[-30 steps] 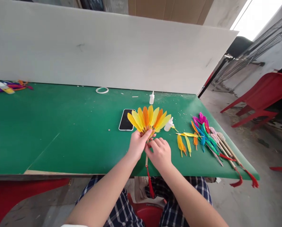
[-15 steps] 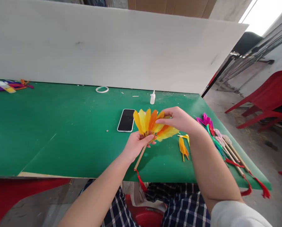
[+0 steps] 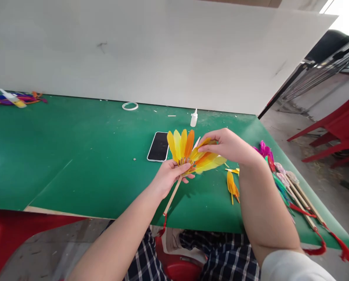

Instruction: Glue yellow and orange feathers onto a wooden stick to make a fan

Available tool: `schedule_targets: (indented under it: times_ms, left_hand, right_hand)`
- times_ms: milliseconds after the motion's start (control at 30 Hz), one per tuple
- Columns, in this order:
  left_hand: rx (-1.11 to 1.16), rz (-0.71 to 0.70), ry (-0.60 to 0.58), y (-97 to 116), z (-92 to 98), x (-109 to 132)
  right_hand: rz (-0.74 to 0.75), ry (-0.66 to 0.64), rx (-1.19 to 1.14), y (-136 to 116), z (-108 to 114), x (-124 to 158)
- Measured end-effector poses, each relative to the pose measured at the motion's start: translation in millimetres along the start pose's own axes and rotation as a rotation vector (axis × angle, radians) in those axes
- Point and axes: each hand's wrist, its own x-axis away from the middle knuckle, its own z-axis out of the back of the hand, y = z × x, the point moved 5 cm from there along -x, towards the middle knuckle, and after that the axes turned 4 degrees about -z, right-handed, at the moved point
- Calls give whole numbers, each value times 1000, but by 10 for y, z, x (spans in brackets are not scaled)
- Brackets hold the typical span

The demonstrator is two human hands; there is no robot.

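My left hand (image 3: 169, 176) is closed on the base of a yellow and orange feather fan (image 3: 183, 150), where the feathers meet a wooden stick (image 3: 172, 195) with a red tassel (image 3: 163, 226). The fan is held just above the green table (image 3: 74, 156). My right hand (image 3: 229, 146) pinches the tips of the fan's right-hand feathers, bending them to the right. Loose orange and yellow feathers (image 3: 232, 187) lie on the table below my right wrist.
A black phone (image 3: 158, 146) lies face up behind the fan, with a small white glue bottle (image 3: 194, 118) and a white ring (image 3: 130, 106) further back. Coloured feathers and tasselled sticks (image 3: 291, 187) lie at the right edge. A white board (image 3: 133, 54) backs the table. Red chairs (image 3: 338, 132) stand at right.
My right hand has left the fan's base and risen to its right-hand feather tips. The fan has lifted off the table and tilted, its stick now slanting down to the left.
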Motion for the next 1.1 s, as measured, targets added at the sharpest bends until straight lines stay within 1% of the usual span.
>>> schedule_targets:
  times_ms: [67,167,367,500,567,700,800,933,1100]
  left_hand:
    - [-12,7,-10,-2,-5,-6]
    - [-44,21,-24,-4,-9,-12]
    - [-76,4,1,21,14,-34]
    - [-99,-29,0,28,18,-60]
    - [-100,-33,-5,24,16,-71]
    - [-71,-29,-20,13,8,-82]
    - [-44,-28,-21,9,9,-84]
    - [-54,-64,-12,18,18,-85]
    - [-78,-110,-4,25,29,-88]
  right_hand:
    - [12,1,3,-7,3,-4]
    - [-10,-10,11,14,-5,-25]
    - [-62,-4,23,78,-30,-75]
    - [-145,-109,-25,78,-89,-72]
    - [-174,-137,-12,66,-102,-64]
    - [-175,-123,29,70,-91,-69]
    - [-191,-141,21,121,-92,-79]
    - [-206,-145,0,171,-82,-85]
    - [-191,-133,-38,161,-74,-78]
